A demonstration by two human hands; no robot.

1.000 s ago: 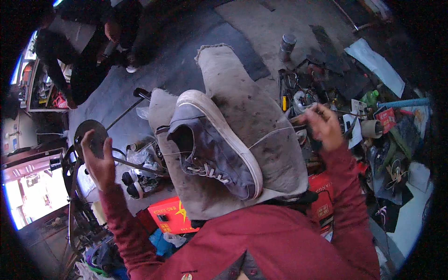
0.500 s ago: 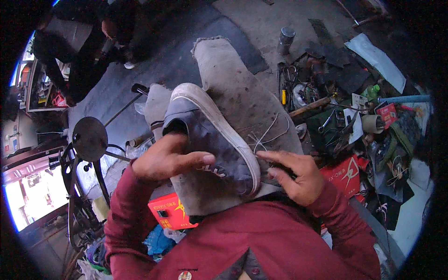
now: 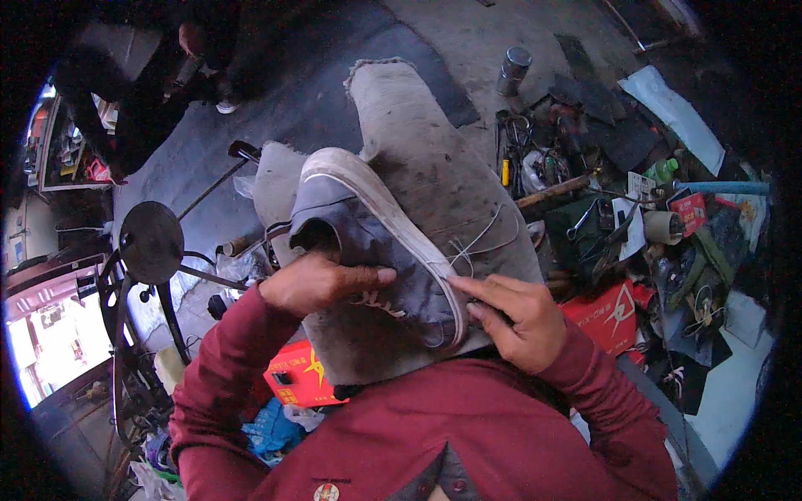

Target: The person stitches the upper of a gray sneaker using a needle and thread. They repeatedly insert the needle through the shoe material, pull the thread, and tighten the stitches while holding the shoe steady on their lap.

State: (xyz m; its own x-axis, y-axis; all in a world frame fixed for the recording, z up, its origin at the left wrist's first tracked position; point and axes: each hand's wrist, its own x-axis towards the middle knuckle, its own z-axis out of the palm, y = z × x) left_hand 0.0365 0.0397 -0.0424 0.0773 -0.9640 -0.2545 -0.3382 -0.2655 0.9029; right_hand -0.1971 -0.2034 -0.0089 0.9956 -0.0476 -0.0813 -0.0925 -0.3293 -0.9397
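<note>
A dark grey canvas sneaker (image 3: 409, 271) with a white rubber sole lies tilted across the grey cloth on my lap, toe end toward me. My left hand (image 3: 317, 284) grips its upper, fingers hidden in the shoe's opening and thumb lying on the outside. At the sole's right edge, my right hand (image 3: 518, 321) rests its index fingertip on the rubber; the thumb is a little apart below it, near the rim. A thin white thread (image 3: 483, 249) loops over the cloth beside the sole, close to that index finger. Whether the fingers touch the thread is unclear.
The stained grey cloth (image 3: 443, 159) covers my legs. A metal stand with a round dark plate (image 3: 152, 242) is at left. Tools, scraps and a yellow-handled tool (image 3: 505, 172) crowd the right, near a metal canister (image 3: 513, 68). Red boxes (image 3: 603, 317) flank me. Another person (image 3: 150, 83) sits far left.
My right index finger has moved slightly left onto the sole's edge. My left hand has shifted a little right and its thumb lies farther over the upper. The shoe has barely moved.
</note>
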